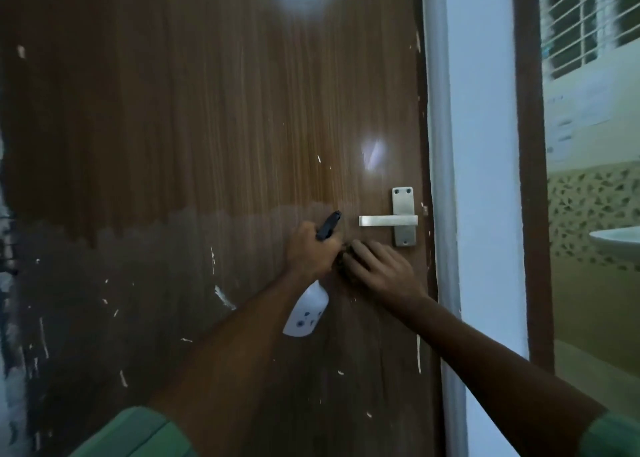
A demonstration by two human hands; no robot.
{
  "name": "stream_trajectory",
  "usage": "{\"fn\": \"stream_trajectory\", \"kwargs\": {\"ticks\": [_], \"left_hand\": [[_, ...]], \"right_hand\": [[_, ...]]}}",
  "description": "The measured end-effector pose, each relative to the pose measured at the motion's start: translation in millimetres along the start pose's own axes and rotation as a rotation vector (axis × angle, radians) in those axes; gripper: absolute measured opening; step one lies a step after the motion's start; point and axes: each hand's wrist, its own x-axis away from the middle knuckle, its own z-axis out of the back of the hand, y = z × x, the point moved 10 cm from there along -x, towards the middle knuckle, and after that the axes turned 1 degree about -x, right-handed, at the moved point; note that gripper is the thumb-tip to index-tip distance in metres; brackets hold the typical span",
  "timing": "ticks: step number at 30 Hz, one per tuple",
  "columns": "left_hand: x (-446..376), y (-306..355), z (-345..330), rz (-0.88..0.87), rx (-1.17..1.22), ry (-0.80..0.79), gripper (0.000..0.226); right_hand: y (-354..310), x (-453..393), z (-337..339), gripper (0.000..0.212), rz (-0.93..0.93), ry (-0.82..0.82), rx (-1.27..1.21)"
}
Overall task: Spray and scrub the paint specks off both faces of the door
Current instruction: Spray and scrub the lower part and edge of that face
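A person is working at a brown wood-grain door (207,145), seen from a head-worn camera, both forearms reaching in from the bottom edge, where green sleeves (138,436) are cut off by the frame. The right hand (381,269) is pressing a dark scrubbing pad (341,259) against the door just below the metal lever handle (388,220); the fingers are lying straight and slightly spread over the pad, which is almost wholly hidden beneath them, so its shape is hard to make out. The left hand (311,252) is gripping the neck of a white spray bottle (306,313), fingers curled round it, the black nozzle (329,224) pointing up and right toward the door. What the bottle is holding cannot be told through its opaque wall. Pale paint specks (223,297) are showing across the lower, duller half of the door. At right, past a white frame (485,179), a tiled room is appearing, its washbasin (616,243) cut off by the edge and its barred window (588,20) blurred.
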Motion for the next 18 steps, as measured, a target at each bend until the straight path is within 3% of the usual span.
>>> {"fn": "stream_trajectory", "kwargs": {"ticks": [4, 6, 8, 13, 18], "left_hand": [[18, 7, 5, -0.07, -0.07, 0.016, 0.039], [21, 3, 2, -0.046, -0.064, 0.011, 0.049], [18, -1, 2, -0.016, -0.069, 0.004, 0.052], [1, -4, 3, -0.001, -0.085, -0.049, 0.034], [7, -4, -1, -0.024, -0.096, -0.068, 0.043]], "right_hand": [[-3, 31, -13, 0.066, -0.009, -0.156, -0.045], [0, 35, -17, 0.07, 0.008, -0.215, -0.086], [4, 32, -17, 0.073, 0.013, -0.23, -0.117], [16, 25, -6, 0.1, -0.073, -0.19, -0.182], [11, 27, -7, 0.089, -0.324, -0.061, -0.22]]}}
